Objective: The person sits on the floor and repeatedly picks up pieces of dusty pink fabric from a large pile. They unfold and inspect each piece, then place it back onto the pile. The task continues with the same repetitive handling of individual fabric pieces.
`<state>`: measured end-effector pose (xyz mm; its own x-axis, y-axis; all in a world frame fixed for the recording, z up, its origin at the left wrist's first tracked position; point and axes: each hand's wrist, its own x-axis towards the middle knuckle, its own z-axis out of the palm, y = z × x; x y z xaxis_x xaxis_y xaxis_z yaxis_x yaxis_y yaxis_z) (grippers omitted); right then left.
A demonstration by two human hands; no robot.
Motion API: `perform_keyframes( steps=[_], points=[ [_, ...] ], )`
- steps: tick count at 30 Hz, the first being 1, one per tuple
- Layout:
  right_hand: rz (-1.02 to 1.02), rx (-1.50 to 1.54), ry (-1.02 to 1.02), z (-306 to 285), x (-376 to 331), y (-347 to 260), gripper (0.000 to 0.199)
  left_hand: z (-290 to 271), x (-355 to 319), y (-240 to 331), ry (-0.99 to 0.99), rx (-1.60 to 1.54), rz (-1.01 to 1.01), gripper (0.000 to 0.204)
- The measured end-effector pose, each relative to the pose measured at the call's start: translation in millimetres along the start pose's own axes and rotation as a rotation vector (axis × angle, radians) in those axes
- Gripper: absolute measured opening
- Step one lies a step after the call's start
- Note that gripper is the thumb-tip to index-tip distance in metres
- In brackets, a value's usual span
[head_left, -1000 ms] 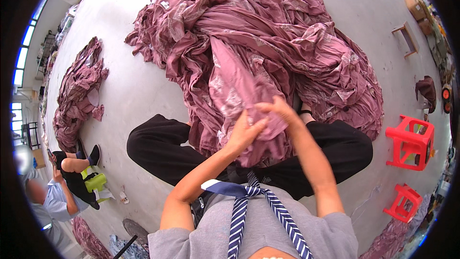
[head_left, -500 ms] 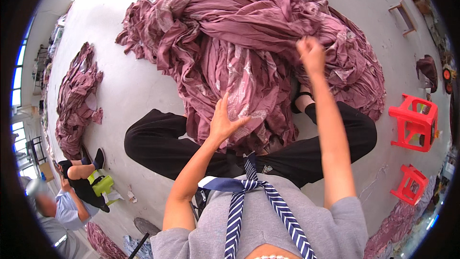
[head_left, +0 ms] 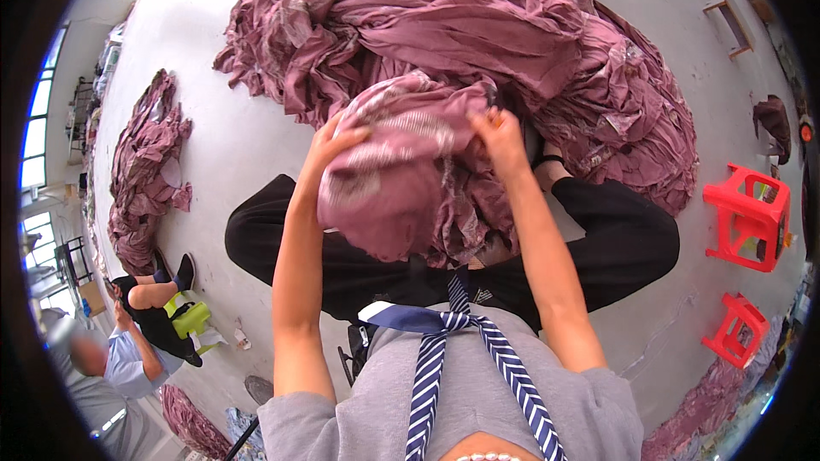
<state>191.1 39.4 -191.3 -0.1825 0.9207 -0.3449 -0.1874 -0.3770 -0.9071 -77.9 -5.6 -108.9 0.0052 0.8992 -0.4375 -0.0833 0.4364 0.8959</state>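
Note:
A bundle of mauve-pink patterned fabric (head_left: 393, 171) is lifted between my hands, above my lap. My left hand (head_left: 333, 147) grips its upper left side, the fingers lying over the cloth. At the bundle's right edge my right hand (head_left: 497, 138) is closed on the same fabric, slightly blurred by motion. The bundle hangs down over my crossed legs (head_left: 611, 248) in black trousers. Just beyond it spreads a large heap of the same mauve fabric (head_left: 478, 34), which reaches round to my right foot. Whether bundle and heap are one piece I cannot tell.
Two red plastic stools (head_left: 747, 218) stand on the right, with a wooden frame (head_left: 729, 26) farther off. Another mauve fabric pile (head_left: 145, 175) lies on the left floor. Near it a person (head_left: 128, 350) sits low beside a green object (head_left: 190, 318).
Both hands have taken hold of the fabric and raised a bundle of it over my lap. My right hand has come down nearer; my left has moved up and left.

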Motion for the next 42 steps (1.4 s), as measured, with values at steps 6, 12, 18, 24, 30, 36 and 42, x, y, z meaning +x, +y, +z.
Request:
perform_keyframes(
  steps=[6, 12, 18, 24, 30, 36, 42],
  points=[
    [-0.066, -0.109, 0.185, -25, 24, 2, 0.023, -30, 68, -76, 0.023, -0.664, -0.315, 0.024],
    [-0.092, -0.177, 0.08, 8, -33, 52, 0.026, -38, 83, -84, 0.001, -0.71, -0.362, 0.014],
    [-0.258, -0.378, 0.035, 42, -19, 85, 0.043, -12, 59, -56, 0.085, -0.492, -0.098, 0.025],
    [-0.021, -0.339, -0.002, 29, -37, 51, 0.024, -19, 59, -61, -0.017, -0.606, -0.122, 0.027],
    [0.156, -0.223, -0.218, 33, -19, 50, 0.016, -25, 75, -35, 0.089, -0.603, 0.026, 0.052],
    [0.281, 0.232, -0.234, 38, 16, -8, 0.014, -6, 46, -67, 0.609, 0.091, 0.438, 0.064],
    [0.345, 0.351, -0.33, 58, 15, -28, 0.017, 52, -30, -56, 0.351, 0.779, 0.857, 0.073]
  ],
)
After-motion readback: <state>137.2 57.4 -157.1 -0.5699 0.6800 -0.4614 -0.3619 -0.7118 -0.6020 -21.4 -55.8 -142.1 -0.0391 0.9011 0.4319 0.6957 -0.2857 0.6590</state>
